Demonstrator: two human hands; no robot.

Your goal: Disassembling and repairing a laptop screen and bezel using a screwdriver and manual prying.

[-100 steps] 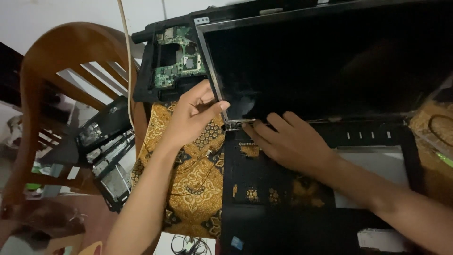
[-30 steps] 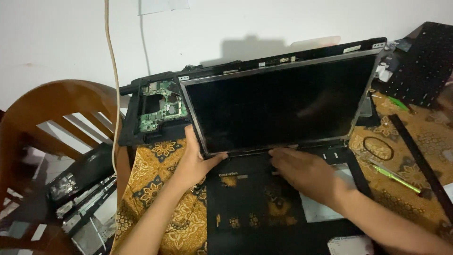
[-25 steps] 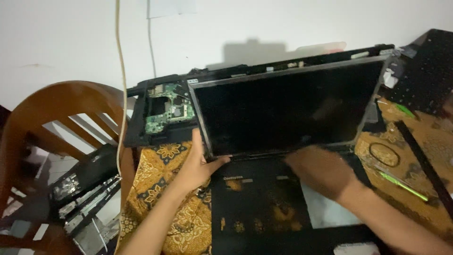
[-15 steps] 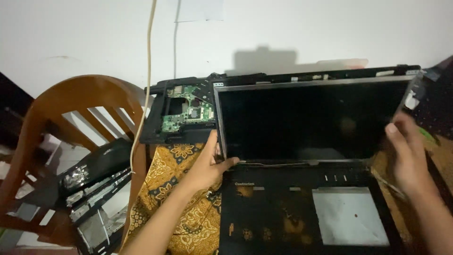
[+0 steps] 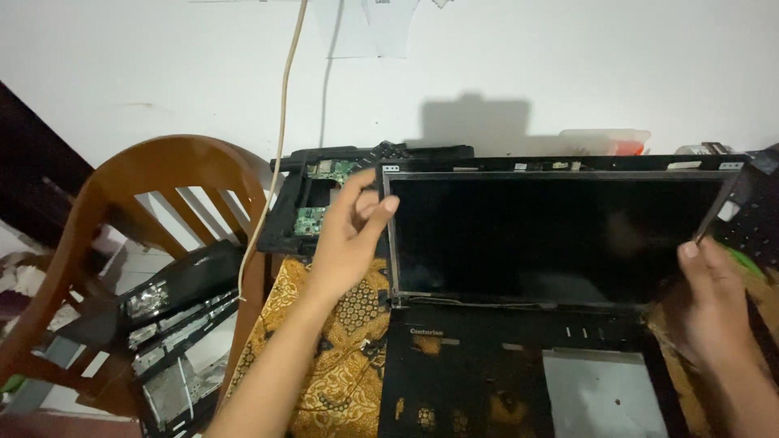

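The left hand (image 5: 350, 235), fingers loosely open, touches the left edge of the upright screen panel (image 5: 552, 235); the right hand (image 5: 714, 296) pinches its right edge. Behind stands a circuit board (image 5: 312, 219); left, a wooden chair (image 5: 154, 195); beneath, patterned cloth (image 5: 341, 357).

1. We note a bare laptop screen panel (image 5: 552, 235): dark, glossy, thin metal edges, standing nearly upright.
2. It rises from the rear edge of the stripped black laptop base (image 5: 519, 381).
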